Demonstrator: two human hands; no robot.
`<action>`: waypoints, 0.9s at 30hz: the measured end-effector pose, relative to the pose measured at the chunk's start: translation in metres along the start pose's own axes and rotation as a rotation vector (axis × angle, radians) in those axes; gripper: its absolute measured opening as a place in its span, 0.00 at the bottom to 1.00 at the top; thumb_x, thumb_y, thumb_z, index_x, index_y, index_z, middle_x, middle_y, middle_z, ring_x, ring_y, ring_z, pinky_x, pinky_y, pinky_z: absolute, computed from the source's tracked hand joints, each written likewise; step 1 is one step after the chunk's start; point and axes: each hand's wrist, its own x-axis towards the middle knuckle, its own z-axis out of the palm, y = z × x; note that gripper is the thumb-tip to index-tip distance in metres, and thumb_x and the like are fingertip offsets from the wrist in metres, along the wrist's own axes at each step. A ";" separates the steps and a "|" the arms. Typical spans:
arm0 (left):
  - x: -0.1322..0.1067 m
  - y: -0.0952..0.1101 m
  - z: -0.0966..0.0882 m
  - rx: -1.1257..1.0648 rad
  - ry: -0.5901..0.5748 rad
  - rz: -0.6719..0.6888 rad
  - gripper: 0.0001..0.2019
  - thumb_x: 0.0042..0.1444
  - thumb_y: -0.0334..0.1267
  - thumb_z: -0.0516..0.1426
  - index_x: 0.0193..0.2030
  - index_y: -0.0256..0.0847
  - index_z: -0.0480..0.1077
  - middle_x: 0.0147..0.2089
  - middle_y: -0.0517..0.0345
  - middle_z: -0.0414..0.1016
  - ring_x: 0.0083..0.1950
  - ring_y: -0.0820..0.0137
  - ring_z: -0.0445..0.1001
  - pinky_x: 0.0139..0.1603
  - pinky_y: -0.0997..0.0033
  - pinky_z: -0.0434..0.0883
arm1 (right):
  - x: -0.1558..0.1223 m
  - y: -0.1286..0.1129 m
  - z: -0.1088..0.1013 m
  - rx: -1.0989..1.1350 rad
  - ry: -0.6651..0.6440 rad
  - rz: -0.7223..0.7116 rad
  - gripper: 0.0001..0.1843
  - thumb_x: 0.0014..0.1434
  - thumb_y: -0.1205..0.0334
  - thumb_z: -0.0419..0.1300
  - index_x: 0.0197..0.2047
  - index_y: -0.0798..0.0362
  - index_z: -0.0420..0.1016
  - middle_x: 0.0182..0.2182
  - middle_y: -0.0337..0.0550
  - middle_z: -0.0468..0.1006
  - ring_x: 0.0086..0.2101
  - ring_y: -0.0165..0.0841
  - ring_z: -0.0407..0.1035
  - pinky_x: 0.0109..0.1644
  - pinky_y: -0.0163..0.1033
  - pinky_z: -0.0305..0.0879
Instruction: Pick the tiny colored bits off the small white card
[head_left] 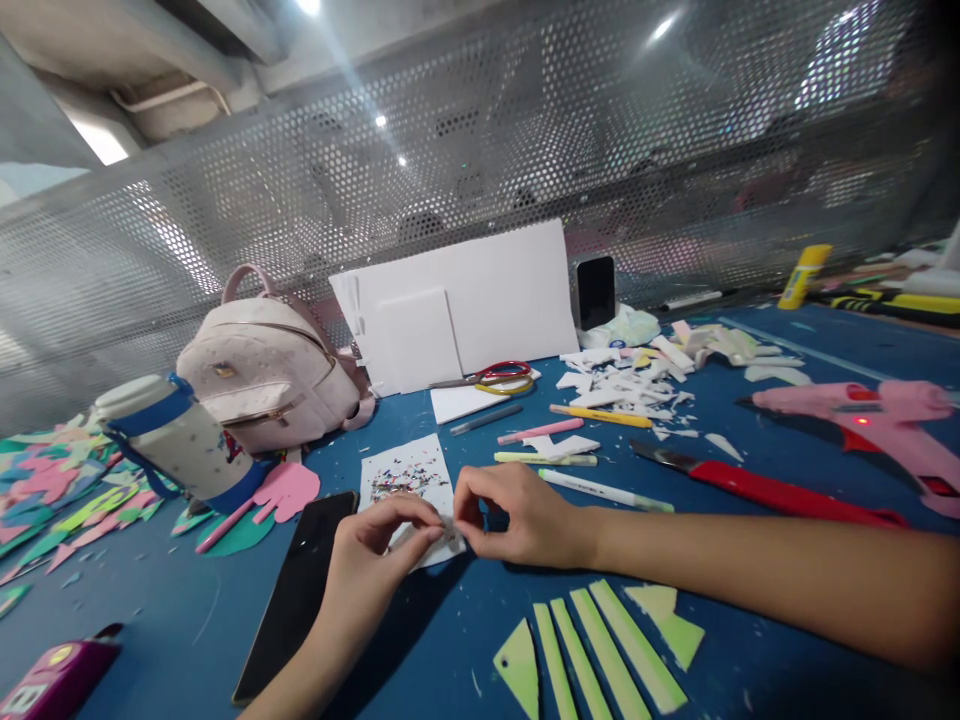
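My left hand (373, 562) and my right hand (525, 512) meet fingertip to fingertip at the lower edge of a small white sheet (436, 450). Both are closed in a pinch, thumb against index finger. Something tiny may be between the fingertips, but it is too small to make out. Colourful glitter-like bits (409, 478) are scattered over the sheet. A black phone (300, 590) lies flat beside my left wrist. Near my right hand are a white marker (600, 490) and a pale yellow-green marker (544, 459). Light green strips (592, 640) lie below my right forearm.
A red-handled cutter (780, 492) and pink glue gun (862, 405) lie right. Behind stand a pink backpack (262, 350), a bottle (176, 430) and white boards (510, 290). Scissors (495, 380), white scraps (622, 385), a purple tool (64, 672) and coloured foam pieces (67, 480) surround the work.
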 end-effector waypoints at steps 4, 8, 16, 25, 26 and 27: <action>-0.001 -0.002 0.001 0.014 -0.028 -0.011 0.04 0.51 0.32 0.65 0.27 0.41 0.79 0.29 0.55 0.81 0.33 0.67 0.77 0.37 0.71 0.73 | 0.000 -0.001 0.000 0.014 -0.058 -0.004 0.03 0.61 0.64 0.59 0.39 0.52 0.68 0.30 0.37 0.73 0.29 0.28 0.68 0.34 0.32 0.64; 0.000 -0.002 0.000 0.020 -0.002 0.033 0.05 0.52 0.32 0.65 0.27 0.43 0.80 0.30 0.55 0.81 0.36 0.65 0.77 0.40 0.69 0.73 | 0.000 0.000 0.000 0.002 -0.073 0.017 0.05 0.61 0.63 0.60 0.41 0.52 0.70 0.30 0.38 0.74 0.29 0.28 0.68 0.34 0.32 0.63; -0.003 0.003 0.001 0.102 -0.057 0.105 0.09 0.58 0.32 0.60 0.37 0.48 0.83 0.38 0.55 0.77 0.42 0.65 0.75 0.43 0.68 0.70 | 0.003 0.003 -0.003 0.079 -0.040 0.112 0.08 0.64 0.58 0.61 0.40 0.53 0.76 0.29 0.38 0.77 0.29 0.28 0.70 0.33 0.31 0.62; 0.001 0.000 -0.005 -0.035 0.109 0.024 0.07 0.56 0.35 0.62 0.28 0.41 0.78 0.34 0.55 0.80 0.41 0.65 0.77 0.43 0.69 0.73 | 0.008 0.004 -0.003 0.291 0.037 0.286 0.10 0.64 0.59 0.61 0.37 0.55 0.79 0.28 0.39 0.78 0.26 0.27 0.70 0.31 0.31 0.63; 0.001 0.000 -0.005 -0.062 0.113 -0.008 0.07 0.57 0.36 0.61 0.28 0.41 0.77 0.33 0.55 0.80 0.39 0.66 0.77 0.42 0.69 0.74 | 0.008 0.004 -0.003 0.288 0.051 0.299 0.10 0.64 0.59 0.61 0.37 0.55 0.79 0.29 0.40 0.78 0.27 0.28 0.71 0.31 0.31 0.63; 0.002 -0.001 -0.005 -0.082 0.108 -0.039 0.08 0.58 0.37 0.61 0.29 0.40 0.77 0.32 0.55 0.80 0.38 0.66 0.77 0.41 0.70 0.74 | 0.008 0.004 -0.003 0.283 0.060 0.306 0.09 0.64 0.59 0.61 0.37 0.55 0.79 0.29 0.40 0.79 0.28 0.28 0.71 0.31 0.31 0.63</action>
